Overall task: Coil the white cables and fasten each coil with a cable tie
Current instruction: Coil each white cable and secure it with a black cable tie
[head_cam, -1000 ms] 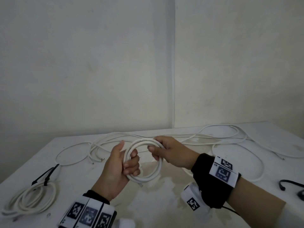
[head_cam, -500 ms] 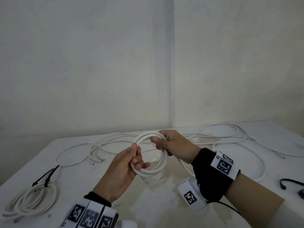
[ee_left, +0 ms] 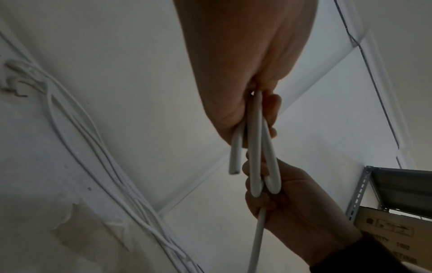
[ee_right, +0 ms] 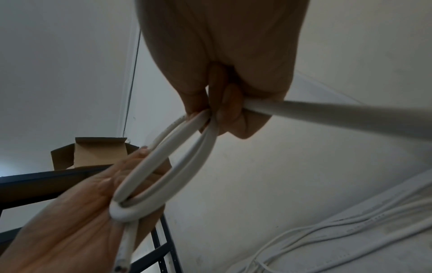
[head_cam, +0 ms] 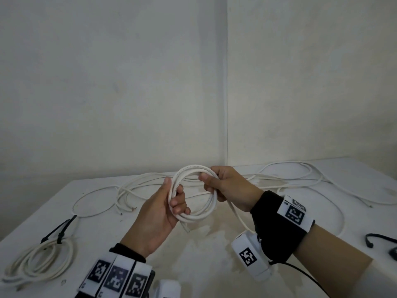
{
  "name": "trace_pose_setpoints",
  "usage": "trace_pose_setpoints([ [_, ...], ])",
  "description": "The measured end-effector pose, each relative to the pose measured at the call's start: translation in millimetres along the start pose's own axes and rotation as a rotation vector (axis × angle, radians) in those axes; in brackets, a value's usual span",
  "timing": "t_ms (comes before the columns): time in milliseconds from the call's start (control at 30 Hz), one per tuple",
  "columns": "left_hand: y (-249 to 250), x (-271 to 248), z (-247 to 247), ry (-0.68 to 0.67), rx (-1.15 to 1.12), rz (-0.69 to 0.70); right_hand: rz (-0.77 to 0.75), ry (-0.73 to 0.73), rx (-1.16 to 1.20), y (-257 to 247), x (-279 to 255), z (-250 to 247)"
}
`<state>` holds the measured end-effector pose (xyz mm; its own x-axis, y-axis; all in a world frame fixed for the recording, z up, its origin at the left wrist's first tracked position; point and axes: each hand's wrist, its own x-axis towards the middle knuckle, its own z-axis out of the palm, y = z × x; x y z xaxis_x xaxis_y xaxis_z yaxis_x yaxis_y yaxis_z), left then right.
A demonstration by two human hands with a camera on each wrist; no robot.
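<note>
Above the white table [head_cam: 193,254] I hold a small coil of white cable [head_cam: 193,217] [ee_left: 256,147] [ee_right: 168,164] between both hands. My left hand [head_cam: 169,201] grips the coil's left side, fingers curled through the loop. My right hand [head_cam: 221,186] grips the coil's right side, and the cable's free run [head_cam: 238,216] [ee_right: 350,114] trails down from it to the table. The cable's cut end [head_cam: 185,227] [ee_left: 235,166] sticks out below the coil. More loose white cable [head_cam: 290,181] sprawls over the back of the table.
A finished coil [head_cam: 36,263] fastened with a black cable tie [head_cam: 59,229] lies at the table's front left. Another black tie [head_cam: 378,240] lies at the right edge. Walls meet in a corner behind the table. Metal shelving [ee_left: 397,186] and a cardboard box [ee_right: 93,153] stand nearby.
Both hands have lifted the coil higher and a little farther from me. My left hand regripped it, and the loop now stands more upright.
</note>
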<state>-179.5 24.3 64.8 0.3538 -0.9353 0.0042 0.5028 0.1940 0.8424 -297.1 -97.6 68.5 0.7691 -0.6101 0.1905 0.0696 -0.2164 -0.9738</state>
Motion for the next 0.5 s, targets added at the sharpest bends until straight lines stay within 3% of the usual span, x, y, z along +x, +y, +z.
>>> trace_pose_setpoints([
  [367, -6.0, -0.6, -1.5, 0.023, -0.099, 0.033, -0.015, 0.000, 0.032, 5.2, -0.5, 0.6],
  [500, -0.6, 4.7, -8.0, 0.060, -0.138, 0.087, -0.079, 0.021, -0.146, 13.4, -2.0, -3.8],
])
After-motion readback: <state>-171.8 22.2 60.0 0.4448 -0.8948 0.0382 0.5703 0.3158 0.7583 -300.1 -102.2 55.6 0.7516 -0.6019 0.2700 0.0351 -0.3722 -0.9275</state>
